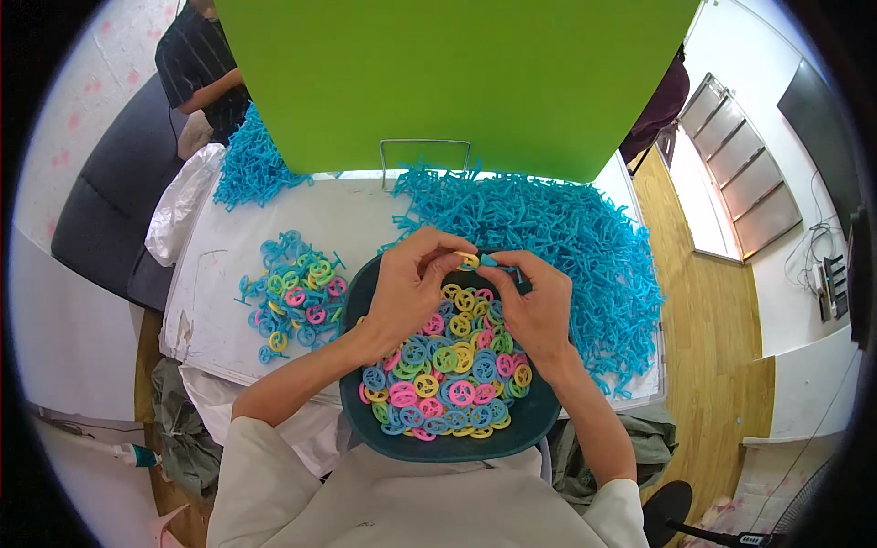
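Above a dark green basin (pixel 457 453), my left hand (pixel 406 283) pinches a small yellow plastic wheel (pixel 468 259) between thumb and fingers. My right hand (pixel 539 306) grips a blue plastic piece (pixel 489 261) with its end against the wheel; how far the two are joined cannot be made out. Many spoked wheels (pixel 461 393) in pink, yellow, green and blue fill the basin. Beyond and to the right spreads a large heap of blue plastic pieces (pixel 594 265). Left of the basin lies a smaller pile of wheels with blue pieces attached (pixel 294 294).
A green board (pixel 457 82) stands upright across the white table (pixel 206 315), with a metal wire handle (pixel 425 142) at its foot. Another blue heap (pixel 256 164) lies far left, near a person in a dark striped shirt (pixel 196 64). A black fan (pixel 667 513) stands low right.
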Demonstrator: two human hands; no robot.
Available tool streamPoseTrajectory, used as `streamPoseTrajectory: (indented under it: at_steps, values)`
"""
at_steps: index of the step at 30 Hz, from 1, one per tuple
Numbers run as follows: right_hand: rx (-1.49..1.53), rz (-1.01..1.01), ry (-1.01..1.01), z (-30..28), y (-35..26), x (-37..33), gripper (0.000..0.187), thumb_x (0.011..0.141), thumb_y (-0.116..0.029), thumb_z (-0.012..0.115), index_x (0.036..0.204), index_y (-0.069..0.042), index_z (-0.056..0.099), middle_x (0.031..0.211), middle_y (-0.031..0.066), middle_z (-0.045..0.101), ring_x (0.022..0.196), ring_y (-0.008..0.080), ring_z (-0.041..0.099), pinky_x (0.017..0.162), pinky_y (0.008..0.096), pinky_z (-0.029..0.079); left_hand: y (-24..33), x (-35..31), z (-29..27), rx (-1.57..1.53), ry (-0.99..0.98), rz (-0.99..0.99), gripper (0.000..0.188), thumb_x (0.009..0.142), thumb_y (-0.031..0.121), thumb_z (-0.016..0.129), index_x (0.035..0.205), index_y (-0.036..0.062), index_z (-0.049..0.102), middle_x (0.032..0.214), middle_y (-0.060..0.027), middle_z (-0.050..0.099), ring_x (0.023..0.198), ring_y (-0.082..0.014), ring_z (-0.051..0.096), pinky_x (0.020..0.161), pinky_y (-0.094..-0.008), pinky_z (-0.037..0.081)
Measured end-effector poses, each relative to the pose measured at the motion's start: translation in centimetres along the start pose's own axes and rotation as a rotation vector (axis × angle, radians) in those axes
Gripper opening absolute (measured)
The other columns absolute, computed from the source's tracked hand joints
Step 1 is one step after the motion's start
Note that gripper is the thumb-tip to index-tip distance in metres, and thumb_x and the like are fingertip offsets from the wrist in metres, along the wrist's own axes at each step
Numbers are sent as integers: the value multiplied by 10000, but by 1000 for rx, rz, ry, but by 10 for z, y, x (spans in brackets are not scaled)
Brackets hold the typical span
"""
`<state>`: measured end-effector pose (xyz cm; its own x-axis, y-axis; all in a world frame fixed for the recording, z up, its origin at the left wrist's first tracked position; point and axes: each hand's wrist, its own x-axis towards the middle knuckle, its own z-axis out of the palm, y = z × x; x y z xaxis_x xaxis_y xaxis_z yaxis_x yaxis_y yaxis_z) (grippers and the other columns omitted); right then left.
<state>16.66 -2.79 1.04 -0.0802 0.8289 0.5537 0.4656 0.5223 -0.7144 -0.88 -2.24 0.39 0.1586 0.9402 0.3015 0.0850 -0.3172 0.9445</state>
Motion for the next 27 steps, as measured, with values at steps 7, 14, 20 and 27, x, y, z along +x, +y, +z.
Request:
streamPoseTrajectory:
  at_steps: [7,14,20,27]
  values:
    - [-34,-61,55,-2,-5,0,135,784,-7,709,914,-23,675,816,107,690,708,194,671,614,279,505,15,0,8,-228,37,-3,213,869,-73,567,1055,8,634,962,-68,611,899,-152,639,799,-253,526]
    - [154,-28,-41,-2,-11,-2,297,821,-16,691,1108,-33,619,916,111,683,781,179,674,676,282,527,5,-2,-3,-99,53,79,241,857,-51,604,1096,-20,594,990,-80,614,907,-163,648,781,-270,552]
    - [720,157,-145,-7,-2,0,429,843,-30,679,1242,-24,520,1022,84,638,871,157,643,759,288,531,17,5,-6,-434,-104,-326,237,950,185,583,1094,-3,593,995,-47,628,893,-129,628,777,-265,548]
    - [149,-118,-75,-6,16,0,159,914,-82,617,1044,10,603,983,65,605,931,103,561,745,226,460,9,7,1,-232,-214,-373,222,933,170,597,1114,43,605,956,-55,637,826,-172,642,705,-277,539]
